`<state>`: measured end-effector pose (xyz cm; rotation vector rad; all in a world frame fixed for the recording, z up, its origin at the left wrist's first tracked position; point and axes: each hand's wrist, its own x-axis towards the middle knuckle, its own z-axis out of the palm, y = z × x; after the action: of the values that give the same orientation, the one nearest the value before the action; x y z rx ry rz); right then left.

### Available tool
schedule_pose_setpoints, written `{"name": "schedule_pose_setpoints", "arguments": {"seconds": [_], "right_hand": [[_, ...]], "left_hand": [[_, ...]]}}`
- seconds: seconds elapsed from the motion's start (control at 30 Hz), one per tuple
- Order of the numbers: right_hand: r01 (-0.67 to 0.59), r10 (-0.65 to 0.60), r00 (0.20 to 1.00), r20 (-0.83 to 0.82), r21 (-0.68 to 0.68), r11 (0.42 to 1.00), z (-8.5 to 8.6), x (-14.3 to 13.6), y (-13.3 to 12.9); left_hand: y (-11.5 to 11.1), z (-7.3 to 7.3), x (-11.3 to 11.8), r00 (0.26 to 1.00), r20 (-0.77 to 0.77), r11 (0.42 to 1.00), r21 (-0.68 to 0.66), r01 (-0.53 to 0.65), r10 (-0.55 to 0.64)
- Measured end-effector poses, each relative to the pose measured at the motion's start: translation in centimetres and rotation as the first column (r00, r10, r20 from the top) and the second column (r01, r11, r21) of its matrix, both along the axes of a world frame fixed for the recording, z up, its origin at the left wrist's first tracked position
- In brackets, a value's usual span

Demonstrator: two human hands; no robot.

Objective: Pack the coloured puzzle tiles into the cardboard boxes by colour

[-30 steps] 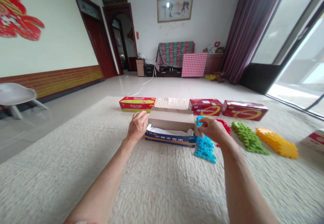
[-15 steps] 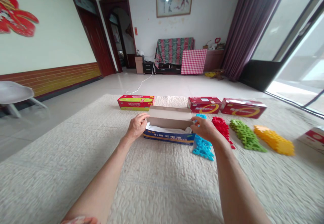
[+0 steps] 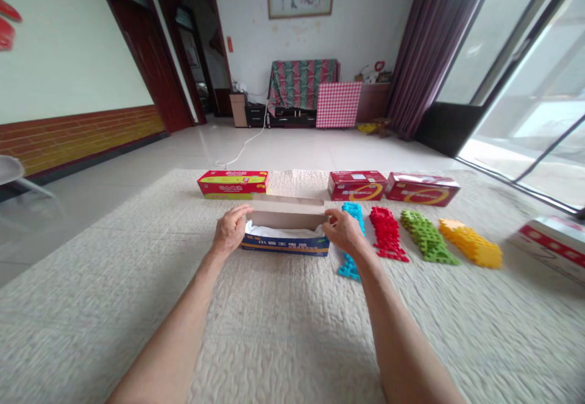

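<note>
A long blue cardboard box (image 3: 286, 246) sits on the pale quilted mat in front of me, its lid flap (image 3: 289, 206) standing up and back at the far side. White lining material (image 3: 283, 232) lies inside it. My left hand (image 3: 231, 228) is closed at the box's left end, fingers at the upper edge. At the right end, my right hand (image 3: 343, 228) pinches the box's upper corner. Right of the box are stacks of plastic interlocking pieces: blue (image 3: 351, 265), partly behind my right hand, then red (image 3: 387, 233), green (image 3: 427, 236) and yellow (image 3: 473, 244).
A red and yellow-green box (image 3: 233, 186) stands beyond on the left. Two dark red boxes (image 3: 357, 186) are behind the stacks, and a white and red box (image 3: 553, 245) is at far right. The quilted mat (image 3: 292, 331) spreads over the floor.
My view has turned to the right, so everything sits further left in the picture. Both hands stay at the box's ends. The lid flap appears slightly lower.
</note>
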<state>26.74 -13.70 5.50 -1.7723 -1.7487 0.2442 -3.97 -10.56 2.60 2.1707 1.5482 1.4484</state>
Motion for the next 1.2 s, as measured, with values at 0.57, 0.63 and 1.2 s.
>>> {"name": "schedule_pose_setpoints", "arguments": {"seconds": [0.57, 0.63, 1.2], "right_hand": [[0.067, -0.074, 0.966, -0.248, -0.039, 0.997, -0.1, -0.3, -0.8], [0.068, -0.075, 0.967, -0.243, -0.034, 0.997, -0.1, -0.3, -1.1], [0.166, 0.012, 0.928, -0.372, 0.443, 0.881, -2.7, 5.4, -3.0]], "left_hand": [[-0.4, -0.7, 0.1, 0.998, 0.055, 0.999, 0.042, -0.016, 0.014], [-0.6, -0.7, 0.2, 0.998, 0.063, 0.999, 0.046, -0.008, 0.005], [-1.8, 1.5, 0.9, 0.989, -0.118, 0.991, 0.111, -0.076, 0.09]]}}
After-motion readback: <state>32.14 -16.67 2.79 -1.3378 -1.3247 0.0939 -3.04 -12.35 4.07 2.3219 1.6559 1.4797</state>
